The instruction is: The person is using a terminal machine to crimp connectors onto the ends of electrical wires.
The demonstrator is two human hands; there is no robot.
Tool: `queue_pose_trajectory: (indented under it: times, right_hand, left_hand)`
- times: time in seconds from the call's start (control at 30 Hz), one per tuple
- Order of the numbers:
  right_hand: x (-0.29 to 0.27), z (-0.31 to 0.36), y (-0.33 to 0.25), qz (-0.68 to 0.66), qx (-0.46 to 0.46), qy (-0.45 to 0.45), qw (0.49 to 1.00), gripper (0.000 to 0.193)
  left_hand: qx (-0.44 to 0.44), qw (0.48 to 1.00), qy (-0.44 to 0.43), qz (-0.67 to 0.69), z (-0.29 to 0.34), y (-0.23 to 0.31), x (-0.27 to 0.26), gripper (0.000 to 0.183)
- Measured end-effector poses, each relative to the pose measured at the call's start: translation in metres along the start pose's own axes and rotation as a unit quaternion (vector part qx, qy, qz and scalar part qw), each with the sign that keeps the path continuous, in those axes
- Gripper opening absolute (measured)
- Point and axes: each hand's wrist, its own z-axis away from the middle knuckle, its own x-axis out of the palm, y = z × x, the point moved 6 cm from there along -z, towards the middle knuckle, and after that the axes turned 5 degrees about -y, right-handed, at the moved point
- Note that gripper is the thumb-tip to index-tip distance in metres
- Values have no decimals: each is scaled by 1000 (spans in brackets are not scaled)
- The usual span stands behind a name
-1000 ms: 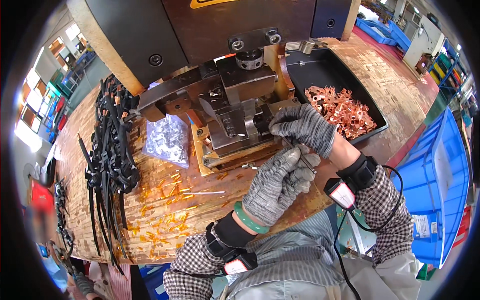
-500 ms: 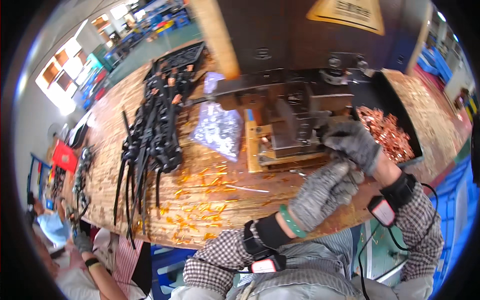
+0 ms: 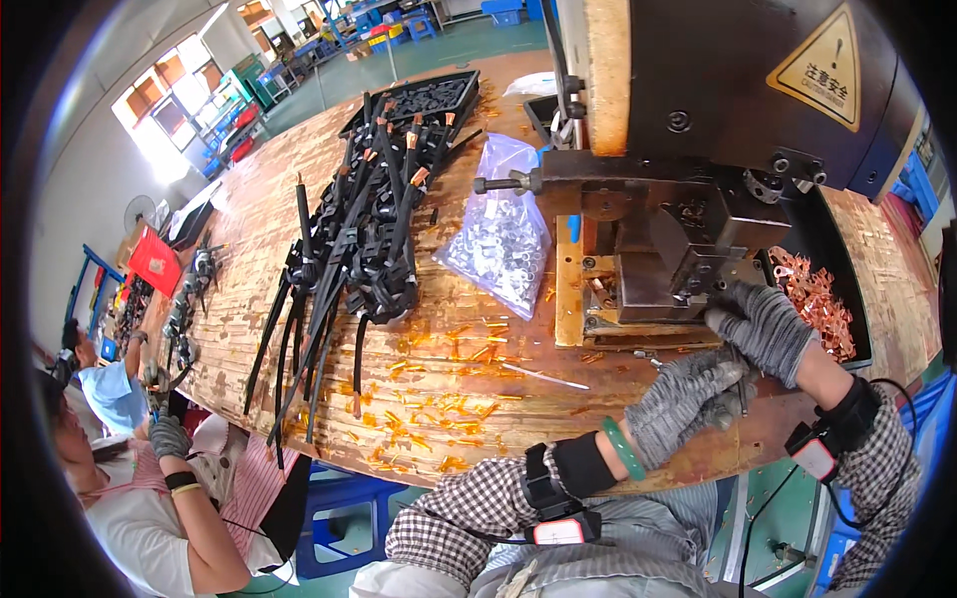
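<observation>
My left hand (image 3: 686, 401), in a grey knit glove, is closed in front of the press at the right. A small silvery metal piece shows at its fingers, too small to name. Just beyond it, my gloved right hand (image 3: 773, 334) has its fingers bent together, their tips close by the die (image 3: 688, 269) of the dark bench press (image 3: 738, 90). Whatever those right fingers hold is hidden. Both hands are near each other over the wooden table (image 3: 419, 389).
Copper terminals (image 3: 812, 299) fill a black tray right of the press. Left of it lie a bag of silvery terminals (image 3: 498, 239) and a heap of black cables (image 3: 364, 229). Orange scraps (image 3: 439, 399) litter the tabletop. A co-worker (image 3: 150, 498) sits at far left.
The whole view has shifted, so the press, cables and bag appear farther right. Both my hands stay beside the press, the right one still by the die.
</observation>
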Motion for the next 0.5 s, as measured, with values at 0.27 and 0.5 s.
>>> queue_pose_trajectory:
  times: [0.27, 0.5]
  right_hand:
    - [24, 17, 4, -384, 207, -15, 900, 27]
    - [44, 19, 7, -492, 279, 30, 824, 27]
  left_hand:
    - [-39, 997, -64, -19, 24, 1, -8, 33]
    - [216, 796, 147, -546, 78, 82, -59, 24]
